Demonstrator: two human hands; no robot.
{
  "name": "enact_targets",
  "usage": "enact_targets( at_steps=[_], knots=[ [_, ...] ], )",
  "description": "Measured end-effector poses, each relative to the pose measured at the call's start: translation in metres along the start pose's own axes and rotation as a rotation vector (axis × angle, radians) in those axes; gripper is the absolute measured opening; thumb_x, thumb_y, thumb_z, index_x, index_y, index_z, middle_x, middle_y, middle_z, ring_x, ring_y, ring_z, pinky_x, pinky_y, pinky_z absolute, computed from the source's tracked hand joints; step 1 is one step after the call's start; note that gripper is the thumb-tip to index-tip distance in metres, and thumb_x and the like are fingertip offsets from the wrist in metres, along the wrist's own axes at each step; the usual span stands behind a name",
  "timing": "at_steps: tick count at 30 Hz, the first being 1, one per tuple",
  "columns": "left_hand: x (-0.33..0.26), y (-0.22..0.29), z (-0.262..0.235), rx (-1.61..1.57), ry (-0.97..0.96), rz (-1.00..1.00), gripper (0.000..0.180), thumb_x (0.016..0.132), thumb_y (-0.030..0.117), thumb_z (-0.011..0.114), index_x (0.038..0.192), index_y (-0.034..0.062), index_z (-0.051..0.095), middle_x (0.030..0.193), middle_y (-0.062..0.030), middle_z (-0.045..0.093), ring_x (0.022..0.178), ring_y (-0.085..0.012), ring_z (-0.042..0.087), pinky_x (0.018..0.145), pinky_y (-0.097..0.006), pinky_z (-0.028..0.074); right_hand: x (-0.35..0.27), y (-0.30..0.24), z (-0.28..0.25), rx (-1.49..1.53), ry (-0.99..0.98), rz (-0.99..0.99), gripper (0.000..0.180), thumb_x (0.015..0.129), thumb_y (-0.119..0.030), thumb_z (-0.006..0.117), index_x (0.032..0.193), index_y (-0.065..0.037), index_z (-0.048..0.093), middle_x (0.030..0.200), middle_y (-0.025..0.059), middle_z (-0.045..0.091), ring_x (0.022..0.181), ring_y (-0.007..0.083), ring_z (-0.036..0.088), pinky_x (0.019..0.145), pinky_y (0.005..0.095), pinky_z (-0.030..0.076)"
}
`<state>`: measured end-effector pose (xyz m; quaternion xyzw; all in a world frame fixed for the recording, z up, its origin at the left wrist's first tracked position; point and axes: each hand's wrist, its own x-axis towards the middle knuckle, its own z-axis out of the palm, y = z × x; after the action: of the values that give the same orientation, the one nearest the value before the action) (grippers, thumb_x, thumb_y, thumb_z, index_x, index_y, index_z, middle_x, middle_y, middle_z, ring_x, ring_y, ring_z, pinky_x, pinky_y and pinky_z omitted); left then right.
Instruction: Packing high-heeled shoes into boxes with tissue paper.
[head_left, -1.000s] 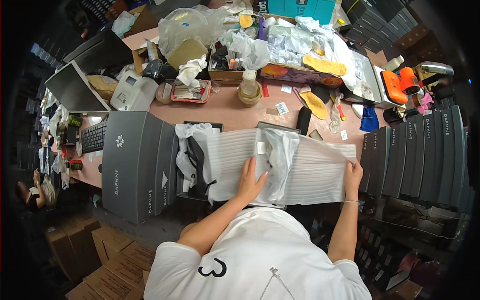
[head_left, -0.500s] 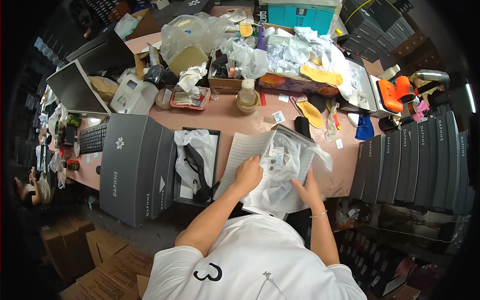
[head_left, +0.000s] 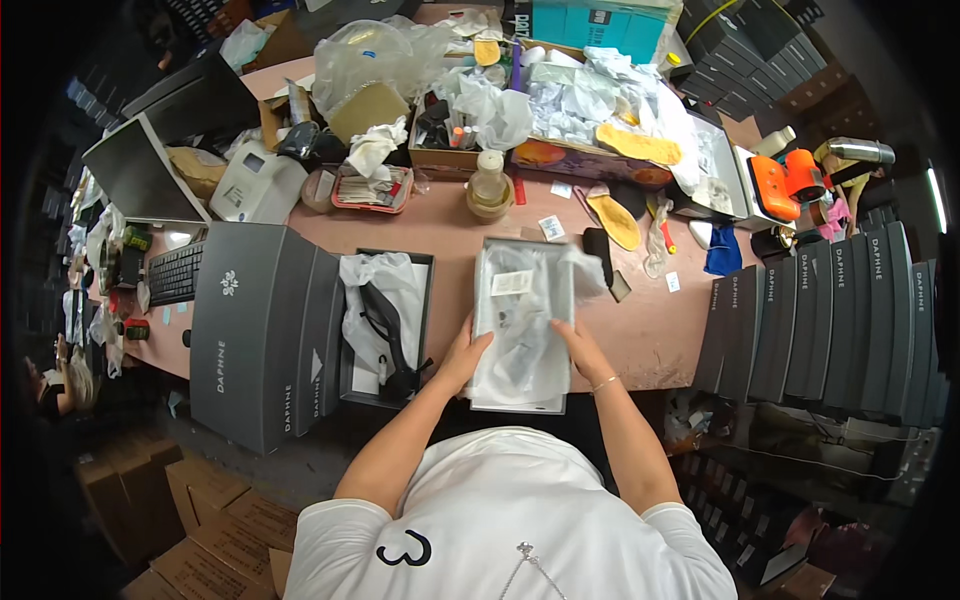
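At frame centre, our left hand (head_left: 462, 352) and right hand (head_left: 580, 347) grip opposite sides of the folded tissue-paper bundle (head_left: 522, 325), lying beside the open shoe box (head_left: 386, 325).

Both hands, left hand (head_left: 462, 352) and right hand (head_left: 578, 345), hold a white paper bundle (head_left: 520, 325) at the desk's (head_left: 650, 330) near edge, beside an open shoebox (head_left: 385, 325) holding a black heel (head_left: 385, 325).
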<state>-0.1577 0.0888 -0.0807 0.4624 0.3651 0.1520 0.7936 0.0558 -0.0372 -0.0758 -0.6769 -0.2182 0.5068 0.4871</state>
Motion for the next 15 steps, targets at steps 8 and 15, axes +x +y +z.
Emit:
enact_targets(
  at_steps=[8,15],
  knots=[
    [0.032,0.048,0.025,1.565,-0.127,0.541,0.041,0.079,0.013,0.057,0.117,0.0000,0.058,0.120,-0.0222,0.054,0.125,-0.0346,0.043,0.111,-0.053,0.019,0.005,-0.053,0.044,-0.734,0.059,-0.520,0.069,0.080,-0.005,0.059,0.140,0.007,0.026,0.127,0.0328,0.046,0.118,0.0453,0.046,0.100,0.0438,0.038],
    [0.011,0.014,0.021,2.029,-0.518,0.379,0.024,0.084,0.018,0.053,0.090,0.0086,0.074,0.100,-0.0133,0.067,0.101,-0.0293,0.061,0.110,-0.060,0.013,0.047,-0.016,0.068,-1.005,0.048,-0.312,0.074,0.079,-0.001,0.051,0.143,0.006,0.016,0.085,0.0303,0.060,0.069,0.0444,0.060,0.062,0.0487,0.049]
  ],
)
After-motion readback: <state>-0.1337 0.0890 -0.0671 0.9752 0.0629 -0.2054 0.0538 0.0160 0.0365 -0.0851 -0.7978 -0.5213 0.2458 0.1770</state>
